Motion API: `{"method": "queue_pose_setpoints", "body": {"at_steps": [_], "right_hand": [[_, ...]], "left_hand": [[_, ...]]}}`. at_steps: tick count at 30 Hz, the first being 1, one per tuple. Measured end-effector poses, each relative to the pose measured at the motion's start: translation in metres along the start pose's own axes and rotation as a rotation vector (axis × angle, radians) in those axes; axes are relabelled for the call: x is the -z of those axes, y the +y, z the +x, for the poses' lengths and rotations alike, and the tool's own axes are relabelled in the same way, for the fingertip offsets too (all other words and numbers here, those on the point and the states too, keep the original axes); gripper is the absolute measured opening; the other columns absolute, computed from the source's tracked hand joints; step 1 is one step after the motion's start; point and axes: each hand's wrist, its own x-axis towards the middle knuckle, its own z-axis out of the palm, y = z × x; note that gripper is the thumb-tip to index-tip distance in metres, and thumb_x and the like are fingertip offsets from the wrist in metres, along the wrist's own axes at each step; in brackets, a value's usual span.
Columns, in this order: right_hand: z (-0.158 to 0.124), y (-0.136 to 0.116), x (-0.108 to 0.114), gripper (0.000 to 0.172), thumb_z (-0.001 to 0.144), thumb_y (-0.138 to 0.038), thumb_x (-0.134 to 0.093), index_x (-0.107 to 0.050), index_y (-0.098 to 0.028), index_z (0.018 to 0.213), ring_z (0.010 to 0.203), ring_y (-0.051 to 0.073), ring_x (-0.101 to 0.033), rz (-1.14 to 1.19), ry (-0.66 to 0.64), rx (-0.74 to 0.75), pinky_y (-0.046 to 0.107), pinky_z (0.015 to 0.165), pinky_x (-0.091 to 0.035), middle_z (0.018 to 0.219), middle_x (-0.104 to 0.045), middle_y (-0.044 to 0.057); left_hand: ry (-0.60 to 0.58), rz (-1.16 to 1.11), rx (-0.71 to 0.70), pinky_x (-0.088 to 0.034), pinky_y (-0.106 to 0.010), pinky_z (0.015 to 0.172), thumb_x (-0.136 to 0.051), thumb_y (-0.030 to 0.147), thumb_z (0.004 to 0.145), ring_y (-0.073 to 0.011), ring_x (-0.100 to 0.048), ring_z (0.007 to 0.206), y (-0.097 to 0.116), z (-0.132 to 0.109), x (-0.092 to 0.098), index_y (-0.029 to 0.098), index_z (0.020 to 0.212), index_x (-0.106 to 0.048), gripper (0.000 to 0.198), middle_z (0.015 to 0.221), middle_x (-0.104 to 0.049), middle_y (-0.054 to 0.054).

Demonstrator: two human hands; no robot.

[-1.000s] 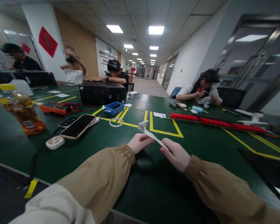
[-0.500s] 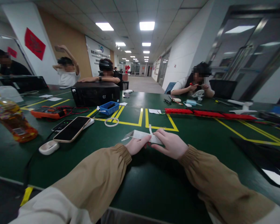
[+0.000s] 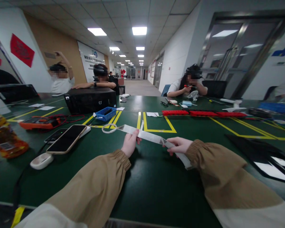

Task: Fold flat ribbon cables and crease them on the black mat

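Observation:
A long, whitish strip with lines of small print (image 3: 149,136) is stretched slantwise between my hands, above the green table. My left hand (image 3: 130,143) is closed, pinching it left of its middle with the thumb on top. Closed on the strip's lower right part is my right hand (image 3: 179,146), with the tail of the strip hanging out below the palm. A narrow white tab sticks up beside my left thumb. The strip's dark, pointed left end reaches toward a white ring (image 3: 109,128); whether they touch I cannot tell.
Left of my arms are a phone (image 3: 66,139), a white mouse-shaped device (image 3: 41,161), a drink bottle (image 3: 4,136) and an orange multimeter (image 3: 39,122). Beyond lie a blue tray (image 3: 105,114), a black computer case (image 3: 90,100) and red strips (image 3: 201,113). Several people sit around the table.
My hands have moved apart, the right one going right and slightly down. The printed strip, bunched between them before, is now drawn out long. The view has shifted slightly right.

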Motion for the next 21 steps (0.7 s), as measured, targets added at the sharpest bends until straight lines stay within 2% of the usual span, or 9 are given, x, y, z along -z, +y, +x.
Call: {"method": "queue_pose_setpoints", "body": {"at_steps": [3,7,11,13,16,19,21], "right_hand": [[-0.011,-0.007,0.002,0.049,0.072,-0.042,-0.062,-0.052,-0.013,0.109,0.056,0.013,-0.057,0.232,-0.075,0.084,0.025,0.053,-0.046,0.074,-0.063,0.004],[-0.014,-0.028,0.0,0.062,0.072,-0.039,-0.063,-0.043,-0.014,0.125,0.072,0.018,-0.061,0.451,-0.023,0.237,0.034,0.069,-0.049,0.101,-0.062,0.012],[-0.006,-0.044,-0.009,0.056,0.081,-0.048,-0.046,-0.043,-0.013,0.125,0.073,0.022,-0.062,0.748,-0.084,0.12,0.041,0.071,-0.048,0.103,-0.061,0.015],[0.0,-0.047,-0.016,0.053,0.085,-0.051,-0.033,-0.046,-0.012,0.119,0.071,0.021,-0.062,0.855,0.004,0.081,0.043,0.076,-0.047,0.097,-0.063,0.013],[0.005,-0.044,-0.028,0.052,0.086,-0.051,-0.024,-0.053,-0.012,0.107,0.071,0.018,-0.06,0.952,0.202,0.107,0.042,0.081,-0.045,0.095,-0.063,0.012],[0.007,-0.04,-0.038,0.05,0.084,-0.049,-0.024,-0.055,-0.014,0.1,0.066,0.017,-0.057,1.011,0.291,0.168,0.042,0.083,-0.044,0.098,-0.063,0.012],[0.006,-0.039,-0.044,0.048,0.083,-0.046,-0.025,-0.055,-0.015,0.105,0.065,0.017,-0.055,1.044,0.346,0.201,0.042,0.083,-0.044,0.099,-0.062,0.012]], "left_hand": [[0.027,-0.04,0.038,-0.034,-0.021,0.042,-0.054,0.051,0.074,-0.0083,-0.043,0.04,0.002,0.003,0.002,0.015,0.057,-0.051,0.04,0.046,-0.049,0.001],[0.122,-0.055,0.063,-0.033,-0.02,0.042,-0.052,0.05,0.074,-0.0079,-0.042,0.039,0.004,0.007,0.006,0.015,0.055,-0.049,0.039,0.044,-0.047,0.002],[0.185,-0.032,0.093,-0.033,-0.02,0.042,-0.049,0.048,0.076,-0.0077,-0.041,0.039,0.004,0.01,0.009,0.015,0.053,-0.047,0.04,0.043,-0.045,0.003],[0.18,-0.033,0.098,-0.033,-0.02,0.042,-0.047,0.047,0.076,-0.0075,-0.041,0.039,0.004,0.009,0.009,0.015,0.054,-0.049,0.039,0.045,-0.046,0.003],[0.152,-0.036,0.073,-0.031,-0.02,0.042,-0.045,0.047,0.078,-0.0073,-0.04,0.039,0.003,0.009,0.008,0.013,0.057,-0.053,0.04,0.046,-0.046,0.002],[0.13,-0.018,0.061,-0.031,-0.02,0.043,-0.044,0.048,0.079,-0.0076,-0.04,0.04,0.001,0.008,0.008,0.012,0.061,-0.058,0.043,0.047,-0.047,0.002],[0.124,-0.005,0.068,-0.032,-0.021,0.043,-0.043,0.05,0.079,-0.0079,-0.04,0.04,0.0,0.008,0.008,0.011,0.062,-0.059,0.045,0.047,-0.047,0.001]]}}
